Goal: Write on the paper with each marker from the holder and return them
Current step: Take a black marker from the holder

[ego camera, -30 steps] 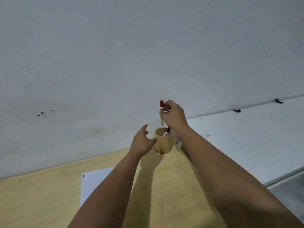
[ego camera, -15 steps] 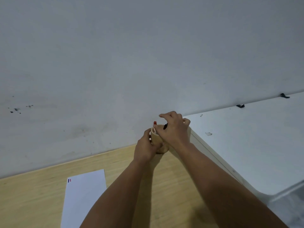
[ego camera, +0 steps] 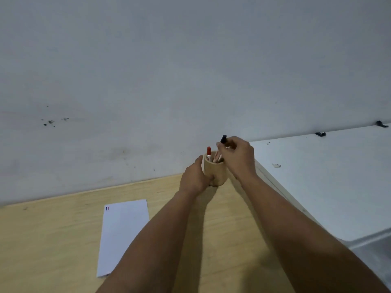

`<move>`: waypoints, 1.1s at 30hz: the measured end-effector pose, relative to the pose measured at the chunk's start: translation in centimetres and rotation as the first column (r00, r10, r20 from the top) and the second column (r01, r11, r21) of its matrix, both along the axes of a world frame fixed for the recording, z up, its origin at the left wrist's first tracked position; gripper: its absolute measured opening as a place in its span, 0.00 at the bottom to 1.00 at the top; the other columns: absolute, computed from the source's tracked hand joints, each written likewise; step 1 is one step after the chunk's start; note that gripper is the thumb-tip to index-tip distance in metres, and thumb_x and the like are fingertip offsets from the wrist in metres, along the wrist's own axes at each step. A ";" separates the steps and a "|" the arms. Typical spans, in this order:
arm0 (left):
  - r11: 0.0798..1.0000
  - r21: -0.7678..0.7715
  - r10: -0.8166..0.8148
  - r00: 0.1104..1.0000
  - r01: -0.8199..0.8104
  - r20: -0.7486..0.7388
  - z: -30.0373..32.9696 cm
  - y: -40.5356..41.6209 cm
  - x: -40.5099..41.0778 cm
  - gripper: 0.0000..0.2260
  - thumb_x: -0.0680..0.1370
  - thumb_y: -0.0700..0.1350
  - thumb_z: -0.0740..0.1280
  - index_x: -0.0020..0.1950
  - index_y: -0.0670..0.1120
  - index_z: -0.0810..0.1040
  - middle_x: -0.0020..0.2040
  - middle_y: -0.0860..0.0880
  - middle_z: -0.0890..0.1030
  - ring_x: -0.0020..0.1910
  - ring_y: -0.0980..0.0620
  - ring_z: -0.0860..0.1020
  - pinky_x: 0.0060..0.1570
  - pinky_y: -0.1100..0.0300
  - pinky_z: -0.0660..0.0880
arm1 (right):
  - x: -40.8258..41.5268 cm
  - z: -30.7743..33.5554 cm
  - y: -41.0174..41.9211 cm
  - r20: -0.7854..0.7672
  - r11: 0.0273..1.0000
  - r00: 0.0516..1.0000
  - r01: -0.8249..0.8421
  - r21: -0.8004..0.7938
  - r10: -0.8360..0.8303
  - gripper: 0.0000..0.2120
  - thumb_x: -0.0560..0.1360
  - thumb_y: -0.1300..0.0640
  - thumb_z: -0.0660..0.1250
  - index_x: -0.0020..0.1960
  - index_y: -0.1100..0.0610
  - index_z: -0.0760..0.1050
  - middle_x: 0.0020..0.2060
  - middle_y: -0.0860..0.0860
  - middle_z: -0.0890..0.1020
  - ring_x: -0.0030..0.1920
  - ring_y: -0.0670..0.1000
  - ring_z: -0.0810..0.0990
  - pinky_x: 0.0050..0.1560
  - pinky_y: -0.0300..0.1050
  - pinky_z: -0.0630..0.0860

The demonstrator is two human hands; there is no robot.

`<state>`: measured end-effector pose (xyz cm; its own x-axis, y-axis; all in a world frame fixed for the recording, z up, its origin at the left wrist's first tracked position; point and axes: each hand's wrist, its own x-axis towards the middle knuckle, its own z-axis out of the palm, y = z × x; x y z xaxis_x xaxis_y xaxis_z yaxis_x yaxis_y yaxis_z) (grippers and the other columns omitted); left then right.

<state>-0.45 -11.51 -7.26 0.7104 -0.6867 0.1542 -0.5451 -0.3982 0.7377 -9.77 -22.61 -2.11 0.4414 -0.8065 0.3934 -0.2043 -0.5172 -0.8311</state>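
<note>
A round wooden holder (ego camera: pixel 215 173) stands at the back of the wooden table, against the wall. My left hand (ego camera: pixel 195 177) wraps around its left side. The red-capped marker (ego camera: pixel 209 153) stands inside it, cap up. My right hand (ego camera: pixel 238 156) hovers just over the holder's right rim, pinching a black-capped marker (ego camera: pixel 223 139) whose cap sticks out above my fingers. Its lower end is hidden by my hand. A white sheet of paper (ego camera: pixel 121 233) lies on the table to the left, with small red and blue marks at its top left corner.
The wooden table (ego camera: pixel 53 240) runs along a white wall. A white surface (ego camera: pixel 328 187) sits higher, right beside the holder, with small black clips (ego camera: pixel 320 134) at its far edge. My forearms cross the table's right half.
The red marker went from my right hand down into the holder. My left hand closed around the holder. My right hand now grips the black-capped marker and lifts it.
</note>
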 end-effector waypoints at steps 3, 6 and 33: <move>0.998 -0.005 0.063 0.998 -0.063 0.011 1.7 2.2 0.3 0.31 0.78 0.52 0.71 0.79 0.48 0.66 0.72 0.45 0.76 0.68 0.44 0.77 0.66 0.49 0.75 | -0.1 3.3 0.9 0.165 0.999 0.986 -0.023 0.036 0.016 0.09 0.79 0.52 0.76 0.52 0.58 0.86 0.38 0.43 0.85 0.42 0.43 0.85 0.56 0.51 0.84; 0.989 -0.070 0.133 0.990 -0.130 0.036 4.2 5.5 0.5 0.21 0.81 0.53 0.66 0.72 0.48 0.74 0.66 0.46 0.81 0.63 0.46 0.80 0.62 0.50 0.76 | -0.1 5.9 3.1 0.236 0.993 0.966 -0.117 0.022 0.109 0.08 0.82 0.51 0.73 0.55 0.54 0.86 0.39 0.45 0.85 0.42 0.48 0.86 0.52 0.49 0.83; 0.827 0.167 0.448 0.809 -0.537 0.380 0.3 35.2 10.9 0.25 0.83 0.64 0.53 0.41 0.44 0.73 0.41 0.47 0.81 0.41 0.41 0.78 0.39 0.52 0.73 | 8.1 0.0 25.0 0.215 0.609 0.783 -0.597 0.523 0.583 0.11 0.85 0.65 0.58 0.56 0.54 0.77 0.46 0.57 0.83 0.34 0.54 0.80 0.33 0.42 0.75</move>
<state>10.47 23.71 -6.91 0.9062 -0.3020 0.2960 -0.4043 -0.8239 0.3972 -1.68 2.35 -2.14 0.8953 -0.4454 -0.0020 0.0044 0.0133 -0.9999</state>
